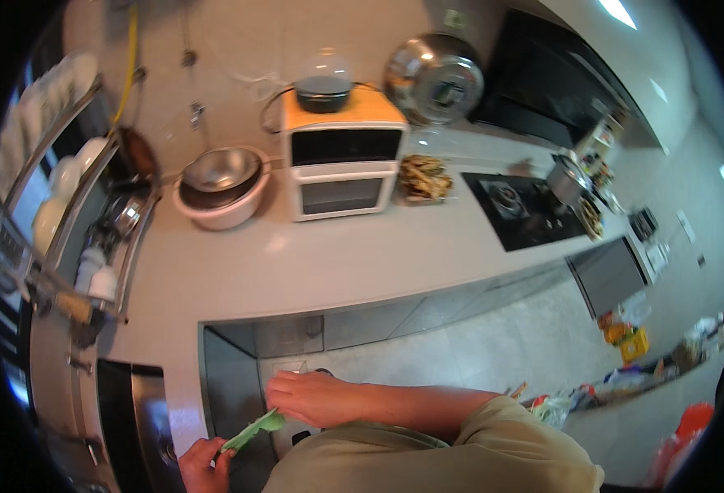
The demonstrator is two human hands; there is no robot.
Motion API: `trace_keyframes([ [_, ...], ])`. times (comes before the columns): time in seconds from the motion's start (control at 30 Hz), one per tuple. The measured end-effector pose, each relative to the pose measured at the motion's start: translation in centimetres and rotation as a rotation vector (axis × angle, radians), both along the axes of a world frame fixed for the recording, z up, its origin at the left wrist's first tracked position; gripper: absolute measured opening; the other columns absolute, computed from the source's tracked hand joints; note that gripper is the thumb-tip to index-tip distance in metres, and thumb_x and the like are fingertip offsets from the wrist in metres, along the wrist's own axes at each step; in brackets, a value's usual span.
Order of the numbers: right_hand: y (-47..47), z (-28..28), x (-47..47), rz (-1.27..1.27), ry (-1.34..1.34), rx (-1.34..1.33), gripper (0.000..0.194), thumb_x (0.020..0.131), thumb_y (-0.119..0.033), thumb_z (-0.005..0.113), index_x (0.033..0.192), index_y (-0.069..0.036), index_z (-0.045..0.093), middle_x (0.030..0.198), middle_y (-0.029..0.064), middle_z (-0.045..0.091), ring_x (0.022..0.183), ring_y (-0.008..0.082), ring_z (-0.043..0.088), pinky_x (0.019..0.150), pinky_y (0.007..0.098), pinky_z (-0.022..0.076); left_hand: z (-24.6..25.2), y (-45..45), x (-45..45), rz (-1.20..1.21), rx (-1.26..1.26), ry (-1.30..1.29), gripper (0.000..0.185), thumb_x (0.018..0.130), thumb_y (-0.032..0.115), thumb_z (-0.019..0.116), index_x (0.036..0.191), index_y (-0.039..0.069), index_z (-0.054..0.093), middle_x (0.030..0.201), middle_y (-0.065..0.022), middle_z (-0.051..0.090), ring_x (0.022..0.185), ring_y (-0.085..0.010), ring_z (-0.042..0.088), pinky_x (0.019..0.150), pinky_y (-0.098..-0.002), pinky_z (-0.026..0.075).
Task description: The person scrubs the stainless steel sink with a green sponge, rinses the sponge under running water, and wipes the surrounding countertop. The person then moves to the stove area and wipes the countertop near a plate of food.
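Note:
A green leaf (252, 431), ragged along its edge, stretches between my two hands in front of my body. My left hand (205, 463) pinches its lower end beside the sink (152, 425). At the upper end, my right hand (306, 397) has its fingers curled over the leaf; the fingertips are partly hidden. Both hands are low, close to the khaki clothing (423, 462), with the cabinet recess (232, 382) behind them.
Along the counter (337, 259) stand nested bowls in a pink basin (220, 215), a white countertop oven (343, 172), brown food (425, 179) and a cooktop (522, 212) with a metal pot (566, 179). A dish rack (69, 228) rises at left. Bags and goods line the right side.

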State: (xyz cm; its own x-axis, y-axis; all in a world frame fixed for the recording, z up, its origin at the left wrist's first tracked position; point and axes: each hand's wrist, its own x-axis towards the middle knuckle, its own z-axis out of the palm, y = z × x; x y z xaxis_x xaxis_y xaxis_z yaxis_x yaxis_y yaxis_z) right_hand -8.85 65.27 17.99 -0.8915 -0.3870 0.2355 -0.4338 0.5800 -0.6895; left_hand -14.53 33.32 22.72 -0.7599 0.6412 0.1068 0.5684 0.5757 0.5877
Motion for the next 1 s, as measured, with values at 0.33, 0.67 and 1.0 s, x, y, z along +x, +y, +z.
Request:
trace_keyframes([
  [0.33, 14.3, 1.0, 9.2, -0.201, -0.038, -0.079, 0.022, 0.088, -0.001, 0.062, 0.109, -0.005, 0.065, 0.107, 0.0114, 0.062, 0.108, 0.035, 0.059, 0.087, 0.0465, 0.0518, -0.1, 15.1, 2.2, -0.207, 0.082, 0.17, 0.014, 0.089, 0.008, 0.075, 0.101, 0.0, 0.074, 0.092, -0.0169, 0.069, 0.081, -0.0375, 0.068, 0.075, -0.0431, 0.055],
  [0.67, 35.8, -0.8, 15.5, -0.358, -0.04, -0.086, 0.017, 0.095, -0.015, 0.066, 0.109, -0.006, 0.067, 0.106, 0.0123, 0.065, 0.105, 0.0349, 0.062, 0.088, 0.0446, 0.0532, 0.9, 37.0, 4.1, -0.316, -0.183, -0.103, 0.024, 0.084, 0.011, 0.078, 0.107, 0.003, 0.077, 0.098, -0.0201, 0.071, 0.088, -0.0399, 0.069, 0.078, -0.0444, 0.056],
  [1.0, 44.4, -0.4, 19.1, -0.467, -0.221, -0.247, 0.015, 0.096, -0.018, 0.068, 0.107, -0.009, 0.07, 0.106, 0.0104, 0.069, 0.099, 0.035, 0.068, 0.083, 0.045, 0.0559, 0.3, 45.4, 3.0, -0.339, -0.105, -0.184, 0.025, 0.075, 0.014, 0.09, 0.094, 0.003, 0.079, 0.075, -0.0127, 0.067, 0.063, -0.029, 0.063, 0.057, -0.0356, 0.049],
])
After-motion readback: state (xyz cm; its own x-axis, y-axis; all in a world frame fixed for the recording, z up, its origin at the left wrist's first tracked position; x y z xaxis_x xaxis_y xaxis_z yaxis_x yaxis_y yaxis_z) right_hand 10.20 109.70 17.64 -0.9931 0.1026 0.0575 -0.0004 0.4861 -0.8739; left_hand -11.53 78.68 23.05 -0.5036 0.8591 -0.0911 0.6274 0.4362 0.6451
